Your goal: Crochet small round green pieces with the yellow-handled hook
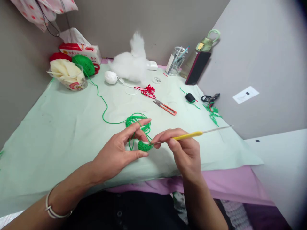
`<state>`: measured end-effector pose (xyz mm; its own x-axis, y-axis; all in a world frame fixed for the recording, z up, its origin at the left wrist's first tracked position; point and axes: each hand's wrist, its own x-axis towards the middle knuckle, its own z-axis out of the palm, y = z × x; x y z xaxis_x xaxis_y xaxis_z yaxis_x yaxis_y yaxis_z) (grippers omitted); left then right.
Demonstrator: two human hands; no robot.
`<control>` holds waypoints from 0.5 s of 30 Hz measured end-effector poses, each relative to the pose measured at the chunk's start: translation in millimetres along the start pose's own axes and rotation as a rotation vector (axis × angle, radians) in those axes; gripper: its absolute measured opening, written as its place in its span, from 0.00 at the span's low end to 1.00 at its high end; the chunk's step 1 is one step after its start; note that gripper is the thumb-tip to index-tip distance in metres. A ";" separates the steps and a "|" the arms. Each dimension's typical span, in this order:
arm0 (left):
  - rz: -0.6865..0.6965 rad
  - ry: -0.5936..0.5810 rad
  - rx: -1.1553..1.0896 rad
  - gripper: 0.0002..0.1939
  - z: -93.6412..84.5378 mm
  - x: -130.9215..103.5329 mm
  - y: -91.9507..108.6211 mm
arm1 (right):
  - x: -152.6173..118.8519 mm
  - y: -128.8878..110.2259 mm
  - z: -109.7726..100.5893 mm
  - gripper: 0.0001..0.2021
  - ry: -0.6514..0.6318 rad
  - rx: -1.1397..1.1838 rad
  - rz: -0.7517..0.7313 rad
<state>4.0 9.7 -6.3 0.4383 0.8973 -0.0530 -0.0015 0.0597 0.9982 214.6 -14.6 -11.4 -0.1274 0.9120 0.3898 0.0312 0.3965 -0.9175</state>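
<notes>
Between the thumb and fingers of my left hand (120, 147) is a small round green crochet piece (144, 146), with a bit of white at its top. Green yarn runs up over my raised left index finger. My right hand (182, 147) grips a crochet hook (189, 135) by its yellow handle, and the hook's tip meets the right edge of the piece. Behind my left fingers lies a loose heap of green yarn (137, 120). One strand leads from it to a green yarn ball (83, 65) at the back left.
Thread snips (165, 107) and tangled red yarn (148, 91) lie beyond my hands. White stuffing (129, 65) and a white yarn ball (111, 77) sit at the back. To the right are a black yarn piece (190, 97), a phone (198, 68), a bottle (203, 44) and a pen jar (176, 62).
</notes>
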 end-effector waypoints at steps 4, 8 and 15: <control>-0.056 0.019 0.001 0.37 1.3 2.2 0.8 | -0.6 -4.0 -1.6 0.11 -0.093 -0.199 -0.129; -0.091 0.078 -0.069 0.37 8.9 0.6 0.8 | -6.2 3.4 4.3 0.14 -0.059 -0.363 -0.367; -0.087 0.163 -0.341 0.30 33.0 -11.7 -3.0 | -27.6 13.1 12.1 0.23 0.109 -0.689 -0.509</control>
<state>28.6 -15.5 -7.7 0.3010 0.9386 -0.1683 -0.2818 0.2562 0.9246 206.5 -35.8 -35.1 -0.1950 0.5968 0.7783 0.5947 0.7030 -0.3901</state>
